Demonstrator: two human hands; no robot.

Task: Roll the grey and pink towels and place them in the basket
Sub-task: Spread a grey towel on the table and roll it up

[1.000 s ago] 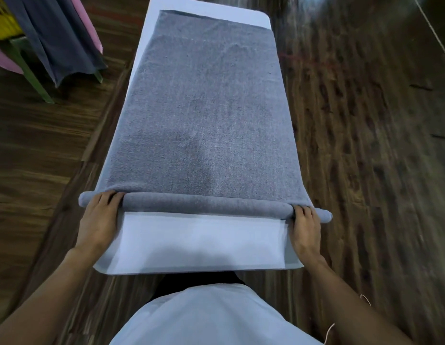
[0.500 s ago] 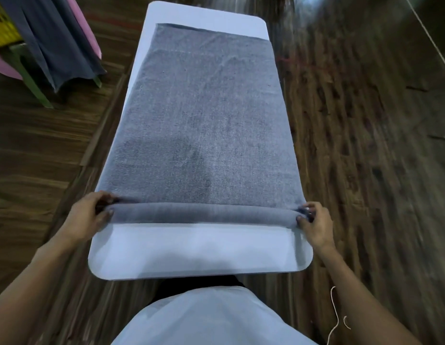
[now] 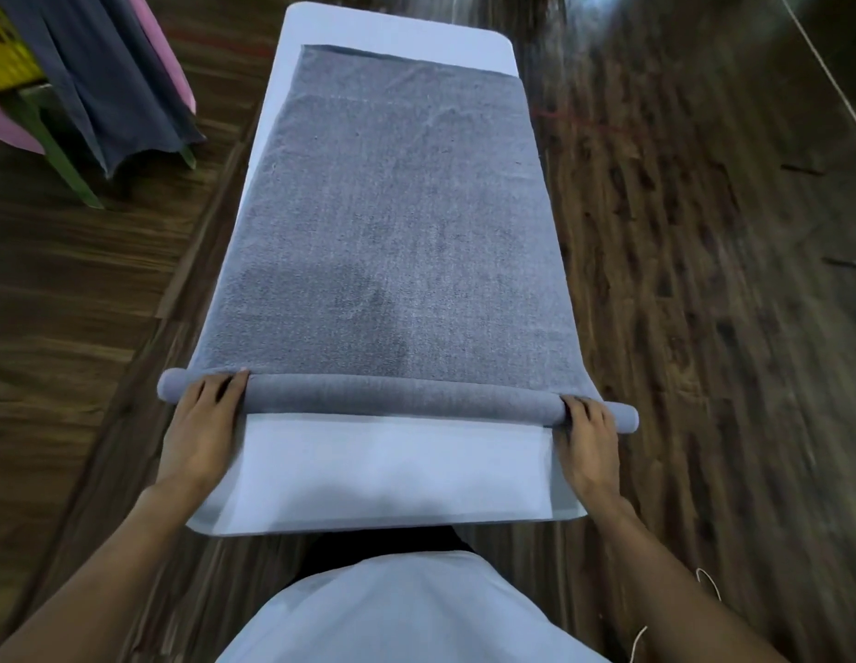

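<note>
Both hands press down on a partly rolled grey towel [image 3: 392,241]: the left hand [image 3: 201,423] lies with straight fingers over the roll near its left end, the right hand [image 3: 589,440] likewise near its right end; neither curls round the cloth. The roll's long axis runs left to right across the near end of a white table [image 3: 392,464], both tips overhanging the table's sides; the unrolled length stretches flat away from the person towards the far edge. Dark wood-patterned floor [image 3: 703,279] surrounds the table; at upper left, dark grey and pink cloths [image 3: 105,79] hang beside a yellow basket [image 3: 5,55] on a green-legged stand [image 3: 57,155].
</note>
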